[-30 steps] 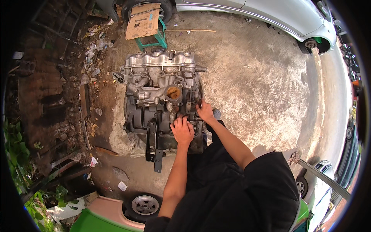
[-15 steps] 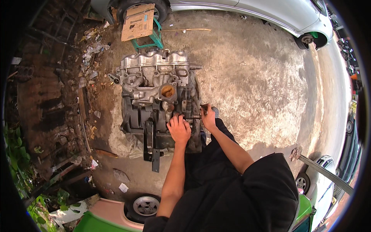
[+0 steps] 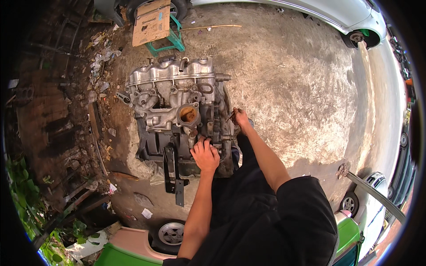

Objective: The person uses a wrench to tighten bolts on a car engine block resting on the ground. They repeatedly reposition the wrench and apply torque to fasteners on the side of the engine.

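— Right hand point(image 3: 241, 119) has moved up along the engine's point(image 3: 171, 119) side since the earlier frame, now just off three o'clock; left hand point(image 3: 205, 156) much as it was, at five.

— State of the hands?

— Right pinches a slim dark tool point(image 3: 230, 117); cannot tell whether its end touches metal; left has fingers bent, a little parted, tips tucked among the parts; anything gripped there is hidden.

— Handling, in your judgement?

— Left best kept planted as a brace; tool best brought in square and loaded gently, knuckles away from rough edges; feel should serve where sight is blocked.

— Surface, room?

— Engine left of mid-view on concrete floor point(image 3: 284, 88); floor scuffed, stained, bright toward three; green stool point(image 3: 176, 42) bearing cardboard point(image 3: 146, 33) near twelve; litter point(image 3: 104, 62) strewn at ten; silver car point(image 3: 337, 13) toward two; another car's wheel point(image 3: 171, 232) at six.
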`<state>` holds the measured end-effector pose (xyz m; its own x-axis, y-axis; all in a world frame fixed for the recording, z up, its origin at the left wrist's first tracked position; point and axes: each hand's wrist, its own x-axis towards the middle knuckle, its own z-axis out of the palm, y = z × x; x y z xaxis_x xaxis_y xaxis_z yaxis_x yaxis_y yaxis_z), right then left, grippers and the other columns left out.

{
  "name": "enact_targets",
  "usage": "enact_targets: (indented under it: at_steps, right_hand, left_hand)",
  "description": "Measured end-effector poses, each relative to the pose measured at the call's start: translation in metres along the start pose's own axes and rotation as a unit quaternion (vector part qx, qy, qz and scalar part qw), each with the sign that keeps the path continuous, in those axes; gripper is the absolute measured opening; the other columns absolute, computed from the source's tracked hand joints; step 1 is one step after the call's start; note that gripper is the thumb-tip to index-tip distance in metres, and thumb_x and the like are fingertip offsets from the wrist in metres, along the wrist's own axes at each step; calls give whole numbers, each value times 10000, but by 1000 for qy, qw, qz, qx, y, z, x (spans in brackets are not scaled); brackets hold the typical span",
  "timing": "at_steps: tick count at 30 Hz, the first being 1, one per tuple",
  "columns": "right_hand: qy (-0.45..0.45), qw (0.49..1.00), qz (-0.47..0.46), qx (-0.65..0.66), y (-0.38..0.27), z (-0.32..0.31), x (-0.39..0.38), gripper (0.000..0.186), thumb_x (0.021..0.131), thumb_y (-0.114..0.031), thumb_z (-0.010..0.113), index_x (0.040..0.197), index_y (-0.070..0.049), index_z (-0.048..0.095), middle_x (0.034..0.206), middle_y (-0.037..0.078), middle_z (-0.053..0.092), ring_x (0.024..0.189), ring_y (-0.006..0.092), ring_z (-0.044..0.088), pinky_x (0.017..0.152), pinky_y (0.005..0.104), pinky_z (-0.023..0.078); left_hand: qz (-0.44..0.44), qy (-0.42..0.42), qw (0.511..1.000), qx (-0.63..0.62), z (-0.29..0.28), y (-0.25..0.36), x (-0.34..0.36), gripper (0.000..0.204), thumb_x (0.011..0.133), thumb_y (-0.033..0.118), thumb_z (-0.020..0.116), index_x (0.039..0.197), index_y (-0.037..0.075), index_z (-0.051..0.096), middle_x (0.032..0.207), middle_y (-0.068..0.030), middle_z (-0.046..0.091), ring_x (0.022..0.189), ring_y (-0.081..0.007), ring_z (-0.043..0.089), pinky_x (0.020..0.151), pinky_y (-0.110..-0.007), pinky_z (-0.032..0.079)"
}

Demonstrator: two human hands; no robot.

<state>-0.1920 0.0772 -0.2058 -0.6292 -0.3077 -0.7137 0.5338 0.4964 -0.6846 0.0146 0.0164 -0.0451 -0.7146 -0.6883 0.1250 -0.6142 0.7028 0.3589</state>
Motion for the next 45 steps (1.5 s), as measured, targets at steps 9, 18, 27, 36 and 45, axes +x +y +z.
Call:
enact_targets:
  at_steps: [9, 18, 27, 36, 45]
  right_hand:
    - [-117, 989, 74, -46, 7, 26, 31, 350, 998, -317, 509, 927, 18, 582, 657, 120, 611, 465, 213, 526, 404, 350, 402]
    - [-121, 980, 87, -131, -2, 28, 35, 474, 941, -313, 616, 1126, 123, 596, 932, 258, 698, 782, 342, 724, 590, 425, 568]
    - [-71, 939, -5, -336, -20, 32, 27, 534, 907, -407, 628, 1148, 69, 622, 1090, 307, 669, 1050, 429, 657, 878, 467, 546]
    - [-7, 913, -112, -392, -32, 39, 4, 474, 880, -383, 629, 1053, 57, 648, 993, 331, 666, 991, 481, 642, 888, 506, 518]
    - [64, 920, -238, -303, -35, 34, -98, 405, 913, -275, 615, 1134, 48, 515, 852, 311, 656, 855, 494, 640, 769, 554, 521]
  left_hand:
    - [4, 12, 1000, 3, 0, -1, 1, 309, 823, 183, 525, 1107, 82, 595, 1227, -106, 579, 1054, -309, 528, 903, -485, 380]
    - [1, 18, 1000, -2, -1, 0, 0, 304, 826, 184, 532, 1104, 84, 604, 1214, -101, 591, 1055, -301, 540, 891, -484, 388]
    - [8, 28, 1000, -5, -2, 2, 2, 290, 831, 177, 536, 1096, 81, 605, 1201, -106, 596, 1038, -299, 542, 882, -475, 389]
    - [14, 30, 999, -5, 0, 0, 2, 278, 834, 169, 542, 1090, 77, 602, 1198, -109, 593, 1029, -301, 541, 881, -476, 388]
    - [15, 42, 999, -18, -4, 2, 2, 216, 831, 159, 556, 1028, 74, 583, 1161, -100, 586, 1040, -302, 540, 910, -483, 384]
